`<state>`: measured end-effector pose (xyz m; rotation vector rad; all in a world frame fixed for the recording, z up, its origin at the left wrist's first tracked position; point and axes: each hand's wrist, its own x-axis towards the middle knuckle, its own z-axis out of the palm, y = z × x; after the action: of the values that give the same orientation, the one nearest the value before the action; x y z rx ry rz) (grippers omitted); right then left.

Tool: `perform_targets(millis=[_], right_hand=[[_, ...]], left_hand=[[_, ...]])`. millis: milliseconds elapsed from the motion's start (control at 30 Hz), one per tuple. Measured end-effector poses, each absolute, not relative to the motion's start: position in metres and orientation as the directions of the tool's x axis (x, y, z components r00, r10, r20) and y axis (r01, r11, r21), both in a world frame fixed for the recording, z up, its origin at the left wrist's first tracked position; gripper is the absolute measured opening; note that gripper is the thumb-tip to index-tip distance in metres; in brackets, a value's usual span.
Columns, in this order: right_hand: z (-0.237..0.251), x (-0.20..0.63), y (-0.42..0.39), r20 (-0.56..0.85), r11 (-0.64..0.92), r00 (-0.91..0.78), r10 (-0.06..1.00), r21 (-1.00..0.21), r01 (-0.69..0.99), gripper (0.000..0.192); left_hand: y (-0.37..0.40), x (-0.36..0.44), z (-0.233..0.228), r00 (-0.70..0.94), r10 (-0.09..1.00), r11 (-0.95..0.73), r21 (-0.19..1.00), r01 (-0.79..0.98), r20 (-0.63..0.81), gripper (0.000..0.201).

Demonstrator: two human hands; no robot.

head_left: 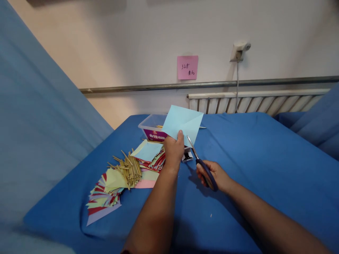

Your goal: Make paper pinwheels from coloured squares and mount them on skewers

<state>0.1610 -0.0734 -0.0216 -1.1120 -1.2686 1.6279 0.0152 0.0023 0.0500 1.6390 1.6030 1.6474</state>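
Note:
My left hand (173, 150) pinches a light blue paper sheet (182, 123) by its lower edge and holds it upright above the blue cloth. My right hand (213, 174) grips scissors (201, 162) with dark blue handles; the blades point up toward the sheet's lower right edge, close to it. Whether the blades touch the paper is unclear.
A clear plastic box (149, 127) with a purple label sits behind the sheet. Left of my arm lie a bundle of thin wooden sticks (128, 169) and a fanned pile of coloured paper pieces (106, 194) on the blue cloth (251, 165). A pink note (187, 67) hangs on the wall.

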Motion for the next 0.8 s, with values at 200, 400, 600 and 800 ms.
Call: perform_targets(millis=[200, 400, 600, 800], right_hand=[[-0.023, 0.1628, -0.0738, -0.174, -0.197, -0.317, 0.932, -0.98, -0.04, 0.05], [-0.0272, 0.1624, -0.0709, -0.166, -0.192, -0.312, 0.936, -0.98, -0.055, 0.05], [-0.0292, 0.1625, -0.0698, -0.132, -0.159, -0.316, 0.939, -0.986, -0.059, 0.05], [-0.0275, 0.1627, -0.0696, -0.128, -0.152, -0.318, 0.939, -0.987, -0.053, 0.052]], left_hand=[[0.0037, 0.0144, 0.0487, -0.301, 0.827, -0.309, 0.83, 0.464, 0.475, 0.029], [0.004, 0.0135, 0.0481, -0.299, 0.824, -0.32, 0.831, 0.456, 0.481, 0.03], [0.0022, 0.0145, 0.0516, -0.284, 0.841, -0.309, 0.84, 0.446, 0.46, 0.029], [0.0009, 0.0143, 0.0517, -0.285, 0.851, -0.292, 0.849, 0.441, 0.441, 0.03]])
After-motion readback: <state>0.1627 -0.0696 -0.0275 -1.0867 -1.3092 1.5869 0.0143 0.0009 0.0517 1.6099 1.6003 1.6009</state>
